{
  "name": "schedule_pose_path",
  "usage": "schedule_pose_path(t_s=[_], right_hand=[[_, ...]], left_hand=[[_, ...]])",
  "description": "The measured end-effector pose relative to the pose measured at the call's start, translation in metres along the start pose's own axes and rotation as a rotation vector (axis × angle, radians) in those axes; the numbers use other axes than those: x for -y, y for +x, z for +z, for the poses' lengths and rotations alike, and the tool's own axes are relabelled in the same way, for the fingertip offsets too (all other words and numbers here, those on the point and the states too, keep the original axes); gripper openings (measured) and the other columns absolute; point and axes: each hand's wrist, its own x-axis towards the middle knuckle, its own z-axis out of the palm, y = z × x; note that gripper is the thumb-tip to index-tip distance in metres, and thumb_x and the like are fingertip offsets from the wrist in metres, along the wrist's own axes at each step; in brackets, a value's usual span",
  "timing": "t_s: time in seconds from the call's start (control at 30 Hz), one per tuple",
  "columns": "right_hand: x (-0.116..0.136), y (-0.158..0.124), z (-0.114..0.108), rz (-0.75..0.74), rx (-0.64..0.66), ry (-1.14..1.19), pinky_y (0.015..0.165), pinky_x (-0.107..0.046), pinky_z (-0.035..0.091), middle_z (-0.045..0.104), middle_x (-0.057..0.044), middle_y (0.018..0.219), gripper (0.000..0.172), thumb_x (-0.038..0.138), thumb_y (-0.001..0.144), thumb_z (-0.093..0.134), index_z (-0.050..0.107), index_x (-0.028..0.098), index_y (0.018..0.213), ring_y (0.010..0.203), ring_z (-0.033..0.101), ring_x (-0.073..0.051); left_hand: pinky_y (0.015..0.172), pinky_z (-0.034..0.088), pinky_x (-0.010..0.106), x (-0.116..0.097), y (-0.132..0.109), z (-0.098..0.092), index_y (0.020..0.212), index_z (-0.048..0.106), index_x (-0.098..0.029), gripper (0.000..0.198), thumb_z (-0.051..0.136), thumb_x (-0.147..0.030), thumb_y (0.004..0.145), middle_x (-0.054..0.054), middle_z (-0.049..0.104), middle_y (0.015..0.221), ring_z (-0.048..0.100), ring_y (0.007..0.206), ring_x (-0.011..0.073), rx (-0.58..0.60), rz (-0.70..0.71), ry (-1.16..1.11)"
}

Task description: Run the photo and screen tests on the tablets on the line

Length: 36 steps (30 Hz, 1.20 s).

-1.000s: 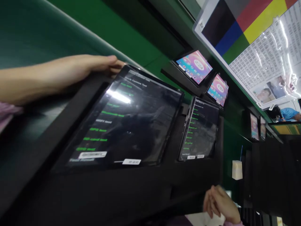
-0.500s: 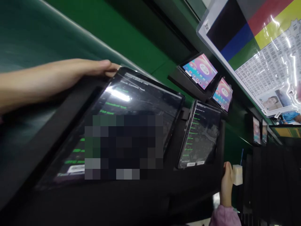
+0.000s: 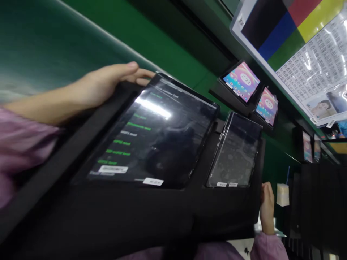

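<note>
A black tray (image 3: 130, 213) spans the view, tilted, with two tablets lying in it. The larger-looking tablet (image 3: 173, 144) on the left shows a test list in green and white letters, with white labels along its near edge. Beside it, the right tablet (image 3: 238, 151) has a dark screen and two white labels. My left hand (image 3: 108, 83) grips the tray's far left edge, its fingertips close to the left tablet's top corner. At the opposite end my right hand (image 3: 267, 202) is closed on the tray's right edge; its fingers are partly hidden.
Beyond the tray, on the green bench (image 3: 181, 65), a tablet reading 2:24 (image 3: 242, 81) and another reading 4:07 (image 3: 267, 106) stand on black holders. A laminated colour chart (image 3: 298, 47) hangs at upper right. Stacked black trays (image 3: 322, 202) and a pale block (image 3: 283, 195) are at right.
The right tablet's list of text has given way to a dark screen. The bench things sit slightly further right in view, and more of my left sleeve shows. Both hands keep their hold.
</note>
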Motion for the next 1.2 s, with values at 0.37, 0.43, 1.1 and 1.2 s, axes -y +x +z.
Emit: schedule_pose_path(t_s=[0.37, 0.43, 1.1, 1.2], right_hand=[[0.052, 0.085, 0.032, -0.278, 0.099, -0.049, 0.122, -0.051, 0.039, 0.051, -0.013, 0.155, 0.060, 0.059, 0.093, 0.065, 0.059, 0.025, 0.142, 0.145, 0.048, -0.030], [0.059, 0.107, 0.051, -0.326, 0.113, -0.031, 0.125, -0.051, 0.036, 0.053, -0.013, 0.153, 0.062, 0.060, 0.091, 0.064, 0.061, 0.023, 0.141, 0.146, 0.047, -0.030], [0.043, 0.121, 0.079, -0.504, -0.013, 0.014, 0.125, -0.056, 0.038, 0.057, -0.013, 0.152, 0.051, 0.064, 0.091, 0.072, 0.075, 0.029, 0.127, 0.145, 0.052, -0.037], [0.044, 0.119, 0.079, -0.479, -0.016, -0.001, 0.126, -0.057, 0.037, 0.056, -0.013, 0.153, 0.057, 0.067, 0.091, 0.070, 0.073, 0.028, 0.131, 0.145, 0.051, -0.038]], left_hand=[[0.124, 0.043, 0.049, -0.024, -0.013, -0.006, 0.146, 0.052, -0.010, 0.062, 0.065, -0.042, 0.095, 0.014, 0.064, 0.147, 0.060, 0.134, 0.0261, -0.068, -0.046, 0.499], [0.126, 0.040, 0.049, -0.033, -0.018, -0.003, 0.145, 0.052, -0.010, 0.057, 0.064, -0.037, 0.096, 0.015, 0.061, 0.151, 0.055, 0.140, 0.0284, -0.070, 0.070, 0.668], [0.129, 0.034, 0.055, -0.036, -0.037, -0.002, 0.143, 0.054, -0.021, 0.064, 0.070, -0.038, 0.084, 0.015, 0.059, 0.152, 0.051, 0.148, 0.0319, -0.104, -0.054, 0.407], [0.128, 0.036, 0.057, -0.010, -0.054, -0.011, 0.144, 0.052, -0.020, 0.069, 0.068, -0.040, 0.079, 0.017, 0.055, 0.156, 0.051, 0.147, 0.0336, -0.164, -0.111, 0.342]])
